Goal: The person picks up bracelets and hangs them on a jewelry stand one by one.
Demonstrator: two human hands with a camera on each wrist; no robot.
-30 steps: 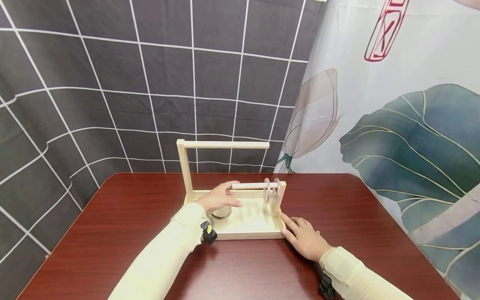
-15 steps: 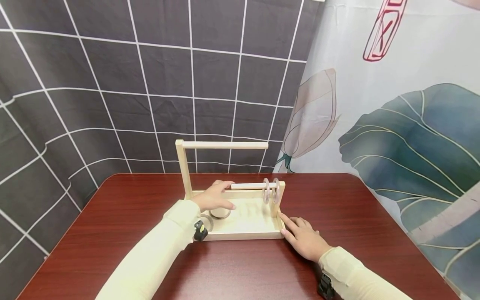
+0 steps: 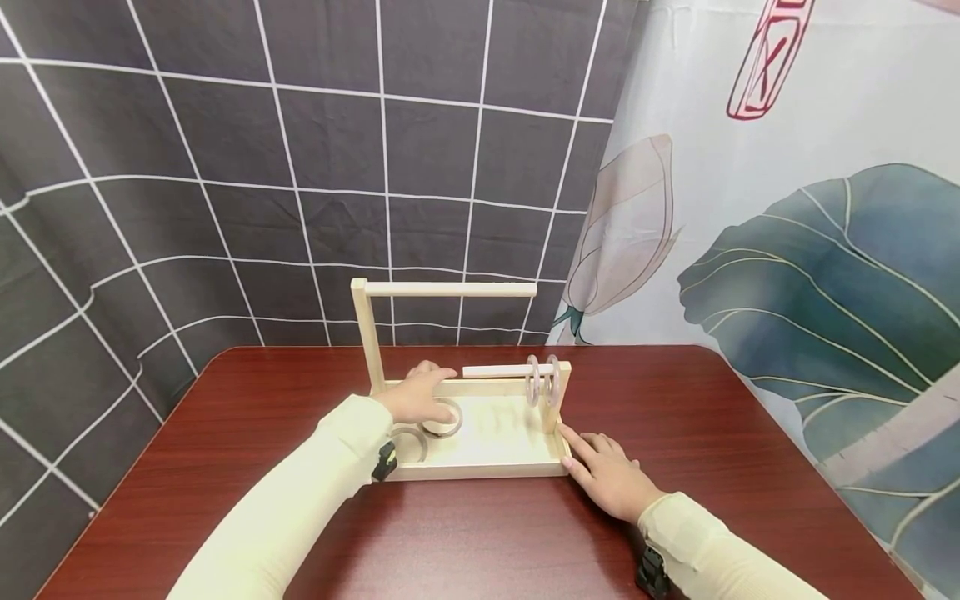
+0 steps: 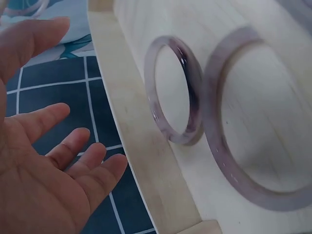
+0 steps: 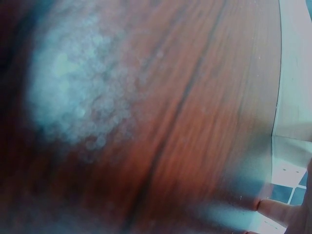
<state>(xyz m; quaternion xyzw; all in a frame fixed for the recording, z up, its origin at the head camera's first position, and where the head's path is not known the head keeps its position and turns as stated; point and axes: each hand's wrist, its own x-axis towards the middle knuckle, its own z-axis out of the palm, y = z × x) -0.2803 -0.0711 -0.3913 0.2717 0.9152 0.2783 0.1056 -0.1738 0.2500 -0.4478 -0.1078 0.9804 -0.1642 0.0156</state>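
A wooden bangle stand has a shallow tray [image 3: 495,472] with two bars over it. Two pale bangles hang near the post on the lower bar [image 3: 491,372]: one bangle [image 3: 529,389] and, to its right, another bangle [image 3: 557,390]. In the tray's left part lie two more, a bangle [image 4: 196,97] and a nearer bangle [image 4: 214,126]. My left hand [image 3: 417,397], holding nothing, is over the tray's back left with fingers spread; its thumb overlaps the farther bangle in the head view. My right hand [image 3: 613,485] rests its fingertips against the tray's right end.
The upper bar [image 3: 450,289] runs right from a tall post [image 3: 370,342] at the tray's left end; its right end is free. Everything stands on a reddish-brown table [image 3: 480,542]. Behind hang a dark gridded cloth [image 3: 330,225] and a pale floral cloth [image 3: 645,300].
My left hand has drawn left, away from the lower bar's free end, uncovering more of the bangles in the tray. The right hand, the stand and the hanging bangles have stayed put.
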